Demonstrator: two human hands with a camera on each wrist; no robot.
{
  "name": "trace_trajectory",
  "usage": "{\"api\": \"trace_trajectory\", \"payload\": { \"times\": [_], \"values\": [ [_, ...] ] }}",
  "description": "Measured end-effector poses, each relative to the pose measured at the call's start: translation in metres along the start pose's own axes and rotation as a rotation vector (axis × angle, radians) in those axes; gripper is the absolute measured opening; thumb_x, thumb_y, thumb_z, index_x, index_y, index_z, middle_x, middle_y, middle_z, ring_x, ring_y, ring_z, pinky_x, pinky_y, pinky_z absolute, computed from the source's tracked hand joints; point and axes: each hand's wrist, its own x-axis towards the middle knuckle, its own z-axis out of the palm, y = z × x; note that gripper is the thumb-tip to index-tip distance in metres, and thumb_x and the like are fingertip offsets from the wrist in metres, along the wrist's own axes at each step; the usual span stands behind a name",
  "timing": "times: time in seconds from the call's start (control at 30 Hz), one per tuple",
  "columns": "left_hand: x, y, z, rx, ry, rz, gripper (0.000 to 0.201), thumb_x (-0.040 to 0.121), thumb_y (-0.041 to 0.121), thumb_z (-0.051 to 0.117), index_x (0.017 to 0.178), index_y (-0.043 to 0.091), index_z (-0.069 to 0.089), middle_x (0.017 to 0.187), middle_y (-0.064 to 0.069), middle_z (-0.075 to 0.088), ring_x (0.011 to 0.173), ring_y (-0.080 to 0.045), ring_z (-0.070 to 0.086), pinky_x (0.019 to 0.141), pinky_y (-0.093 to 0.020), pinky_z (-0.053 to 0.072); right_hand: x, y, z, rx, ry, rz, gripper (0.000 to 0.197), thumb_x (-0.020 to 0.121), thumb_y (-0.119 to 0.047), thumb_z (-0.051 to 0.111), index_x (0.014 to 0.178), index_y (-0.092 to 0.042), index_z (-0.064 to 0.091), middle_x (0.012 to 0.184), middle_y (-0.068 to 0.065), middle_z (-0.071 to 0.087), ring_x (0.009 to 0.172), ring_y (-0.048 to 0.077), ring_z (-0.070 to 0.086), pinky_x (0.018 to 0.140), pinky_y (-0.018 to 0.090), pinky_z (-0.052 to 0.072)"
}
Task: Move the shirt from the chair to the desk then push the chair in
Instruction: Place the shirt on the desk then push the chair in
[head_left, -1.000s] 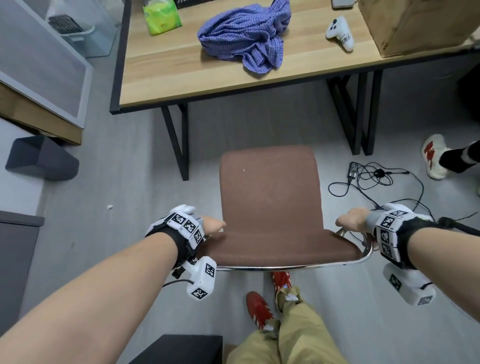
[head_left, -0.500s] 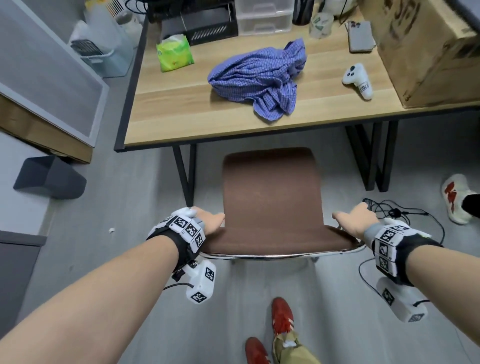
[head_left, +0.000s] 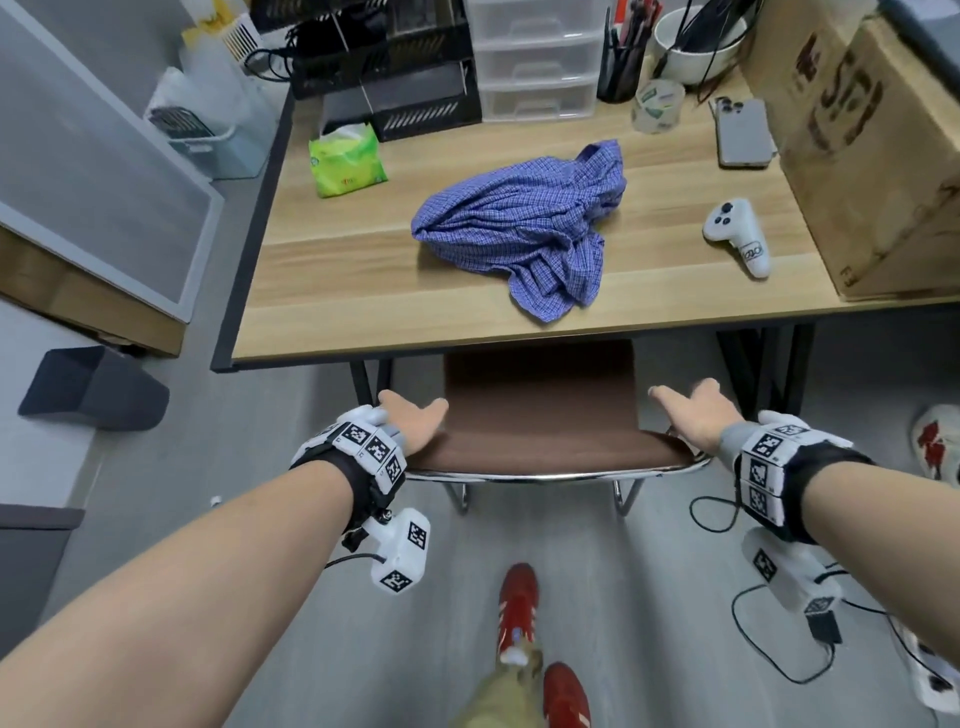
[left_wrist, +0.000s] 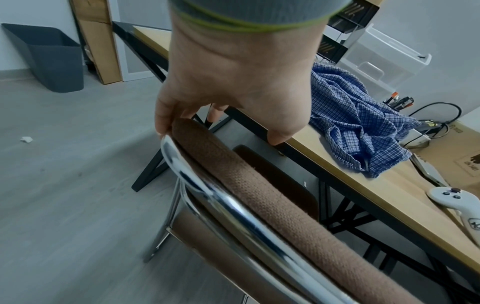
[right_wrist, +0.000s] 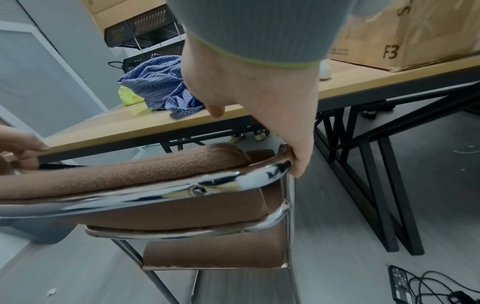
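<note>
The blue checked shirt (head_left: 524, 234) lies crumpled in the middle of the wooden desk (head_left: 332, 291); it also shows in the wrist views (left_wrist: 358, 127) (right_wrist: 158, 82). The brown chair (head_left: 540, 415) stands with most of its seat under the desk's front edge. My left hand (head_left: 410, 421) rests on the left top corner of the chair back (left_wrist: 246, 195), fingers straight and draped over it. At the right top corner my right hand (head_left: 696, 415) has its fingers spread, and its outer edge touches the chrome frame (right_wrist: 259, 176).
A white game controller (head_left: 737, 234), a phone (head_left: 743, 132) and a big cardboard box (head_left: 872, 156) sit on the desk's right; a green tissue pack (head_left: 345, 161) on its left. Black desk legs flank the chair. Cables (head_left: 779, 623) and a grey bin (head_left: 93, 389) are on the floor.
The chair has slid forward, its seat now mostly under the desk. I have stepped after it, and both hands' fingers have straightened on the chair back.
</note>
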Motion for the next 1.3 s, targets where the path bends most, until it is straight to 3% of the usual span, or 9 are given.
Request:
{"api": "trace_trajectory", "payload": {
  "times": [0.17, 0.27, 0.33, 0.47, 0.6, 0.77, 0.93, 1.17, 1.3],
  "values": [
    [0.026, 0.025, -0.018, 0.104, -0.007, 0.035, 0.098, 0.076, 0.072, 0.047, 0.141, 0.001, 0.036, 0.129, -0.019, 0.059, 0.12, -0.038, 0.055, 0.099, -0.041, 0.041, 0.022, -0.032, -0.007, 0.086, 0.031, 0.042, 0.091, 0.085, -0.064, 0.055, 0.144, -0.001, 0.025, 0.137, 0.025, 0.053, 0.124, 0.043, 0.053, 0.101, 0.045, 0.04],
    [0.045, 0.039, -0.029, 0.168, -0.025, 0.048, 0.115, 0.057, 0.081, 0.041, 0.142, 0.005, 0.038, 0.132, -0.017, 0.058, 0.12, -0.038, 0.055, 0.101, -0.042, 0.042, 0.034, -0.051, -0.013, 0.122, 0.028, 0.054, 0.099, 0.086, -0.067, 0.052, 0.149, -0.001, 0.015, 0.138, 0.027, 0.051, 0.128, 0.043, 0.05, 0.104, 0.046, 0.038],
    [0.05, 0.045, -0.032, 0.201, -0.061, 0.063, 0.117, 0.053, 0.083, 0.04, 0.142, 0.006, 0.04, 0.133, -0.017, 0.058, 0.12, -0.037, 0.055, 0.102, -0.044, 0.043, 0.038, -0.056, -0.018, 0.122, 0.011, 0.054, 0.108, 0.079, -0.075, 0.051, 0.151, -0.004, 0.011, 0.131, 0.027, 0.057, 0.123, 0.043, 0.053, 0.103, 0.047, 0.04],
    [0.059, 0.059, -0.04, 0.249, -0.117, 0.117, 0.099, 0.068, 0.078, 0.041, 0.134, 0.006, 0.053, 0.129, -0.014, 0.063, 0.115, -0.034, 0.059, 0.101, -0.04, 0.045, 0.045, -0.065, -0.025, 0.109, -0.01, 0.059, 0.113, 0.076, -0.076, 0.052, 0.153, -0.006, 0.008, 0.136, 0.026, 0.054, 0.126, 0.043, 0.051, 0.105, 0.049, 0.04],
    [0.061, 0.064, -0.043, 0.202, -0.103, 0.084, 0.085, 0.078, 0.071, 0.047, 0.131, 0.006, 0.053, 0.126, -0.015, 0.063, 0.114, -0.035, 0.06, 0.1, -0.039, 0.046, 0.047, -0.073, -0.029, 0.104, -0.019, 0.06, 0.114, 0.081, -0.072, 0.054, 0.154, 0.0, 0.005, 0.145, 0.027, 0.046, 0.131, 0.043, 0.047, 0.105, 0.047, 0.039],
    [0.061, 0.065, -0.042, 0.088, -0.097, 0.062, 0.092, 0.062, 0.07, 0.052, 0.126, 0.004, 0.053, 0.116, -0.016, 0.064, 0.105, -0.038, 0.061, 0.095, -0.041, 0.049, 0.049, -0.073, -0.034, 0.13, -0.009, 0.025, 0.111, 0.086, -0.064, 0.057, 0.152, 0.006, 0.001, 0.147, 0.028, 0.043, 0.133, 0.042, 0.045, 0.106, 0.045, 0.037],
    [0.061, 0.064, -0.045, -0.027, -0.088, 0.07, 0.08, 0.073, 0.06, 0.056, 0.128, 0.002, 0.052, 0.12, -0.017, 0.063, 0.11, -0.038, 0.059, 0.094, -0.041, 0.047, 0.049, -0.077, -0.035, 0.149, -0.012, 0.018, 0.105, 0.088, -0.061, 0.058, 0.152, 0.004, 0.006, 0.142, 0.028, 0.047, 0.13, 0.041, 0.048, 0.103, 0.044, 0.037],
    [0.065, 0.065, -0.047, -0.042, -0.052, 0.109, 0.082, 0.065, 0.062, 0.052, 0.121, 0.002, 0.055, 0.108, -0.016, 0.066, 0.099, -0.038, 0.063, 0.089, -0.04, 0.052, 0.055, -0.085, -0.035, 0.161, -0.02, 0.028, 0.105, 0.086, -0.063, 0.057, 0.155, -0.003, 0.006, 0.151, 0.025, 0.04, 0.136, 0.041, 0.043, 0.109, 0.047, 0.034],
    [0.066, 0.068, -0.051, 0.104, -0.115, 0.15, 0.056, 0.082, 0.054, 0.054, 0.11, 0.006, 0.056, 0.105, -0.012, 0.064, 0.094, -0.033, 0.059, 0.077, -0.032, 0.043, 0.058, -0.086, -0.033, 0.083, -0.011, 0.044, 0.104, 0.085, -0.065, 0.055, 0.152, -0.001, 0.008, 0.14, 0.026, 0.051, 0.128, 0.042, 0.049, 0.107, 0.048, 0.039]
  ]
}}
